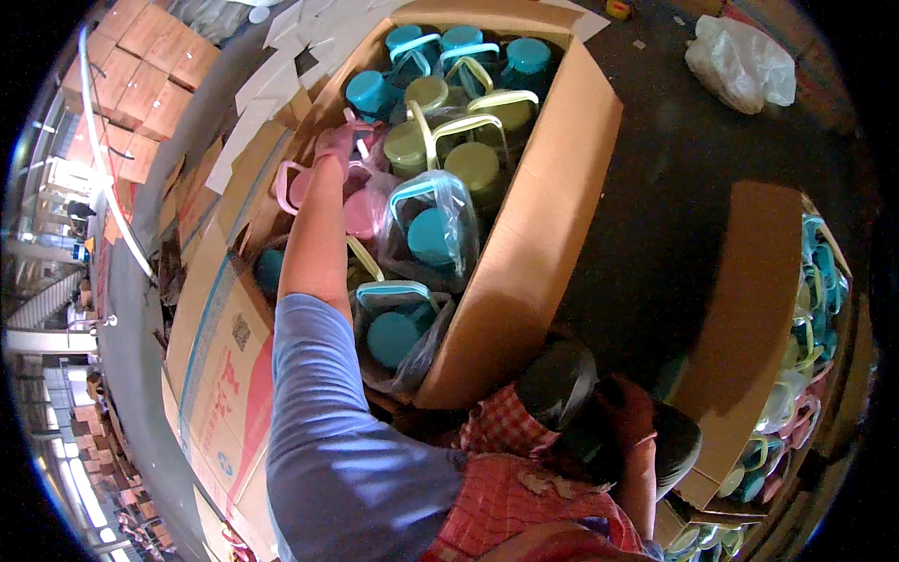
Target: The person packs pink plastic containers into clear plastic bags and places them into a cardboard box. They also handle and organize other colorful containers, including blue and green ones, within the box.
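My left arm reaches over a large open cardboard box (538, 244) packed with lidded plastic jugs that have loop handles. At the box's left side, my left hand (335, 143) is closed around the handle of a pink jug, partly hidden by the hand. Another pink jug (361, 214) stands just below it, beside an olive-green jug (405, 148). Nearer to me is a teal jug (431, 236) in a clear plastic bag, with a second teal jug (393, 339) at the near end. My right hand (626, 409) is in shadow by my knees; its fingers are too dark to read.
At the right stands another open carton (749, 328) holding several coloured jugs. A white plastic bag (743, 64) lies on the dark floor at the far right. Stacked brown cartons (140, 75) are at the far left, and flattened cardboard (267, 103) lies beside the box.
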Demonstrator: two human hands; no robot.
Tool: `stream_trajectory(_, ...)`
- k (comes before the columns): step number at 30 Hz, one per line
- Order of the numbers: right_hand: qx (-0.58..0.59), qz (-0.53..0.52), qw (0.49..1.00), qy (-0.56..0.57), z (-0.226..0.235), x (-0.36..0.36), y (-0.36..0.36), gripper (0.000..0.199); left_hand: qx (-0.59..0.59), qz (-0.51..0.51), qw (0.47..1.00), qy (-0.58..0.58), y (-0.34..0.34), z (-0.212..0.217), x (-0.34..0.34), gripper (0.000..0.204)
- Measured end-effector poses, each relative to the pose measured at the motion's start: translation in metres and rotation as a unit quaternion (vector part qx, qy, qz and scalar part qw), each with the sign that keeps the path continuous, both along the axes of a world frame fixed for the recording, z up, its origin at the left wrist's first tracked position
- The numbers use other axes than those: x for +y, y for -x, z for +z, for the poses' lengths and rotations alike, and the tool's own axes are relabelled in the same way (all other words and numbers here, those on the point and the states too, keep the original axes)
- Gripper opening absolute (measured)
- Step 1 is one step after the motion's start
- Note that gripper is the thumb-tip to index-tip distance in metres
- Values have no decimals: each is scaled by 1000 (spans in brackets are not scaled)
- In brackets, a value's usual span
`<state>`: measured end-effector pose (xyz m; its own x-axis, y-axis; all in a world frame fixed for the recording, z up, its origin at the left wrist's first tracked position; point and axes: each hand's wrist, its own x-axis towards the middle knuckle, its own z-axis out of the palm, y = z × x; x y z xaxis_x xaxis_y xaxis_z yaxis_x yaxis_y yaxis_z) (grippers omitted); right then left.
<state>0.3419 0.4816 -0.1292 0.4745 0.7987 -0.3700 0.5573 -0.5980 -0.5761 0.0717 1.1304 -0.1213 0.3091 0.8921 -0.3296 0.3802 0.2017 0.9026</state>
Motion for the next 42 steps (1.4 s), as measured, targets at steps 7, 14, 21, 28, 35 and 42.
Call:
stream_trajectory(7,61,26,984,166,30,16,-2,46,270,-138,889,-343,-100,47,-122,40)
stream_trajectory(14,-4,2,998,65,0,10,23,47,336,-205,855,-338,-159,-3,-150,45)
stream_trajectory(21,-77,-18,996,35,-13,8,37,25,388,-193,839,-330,-149,-4,-144,51)
stream_trajectory(28,-63,-22,997,33,-3,3,37,23,395,-144,854,-308,-129,9,-121,57)
stream_trajectory(35,-51,-18,998,18,6,-4,33,37,329,-108,897,-273,-123,22,-94,64)
stream_trajectory(42,-37,-23,998,39,-3,-2,35,35,242,-237,895,-290,-165,11,-126,78)
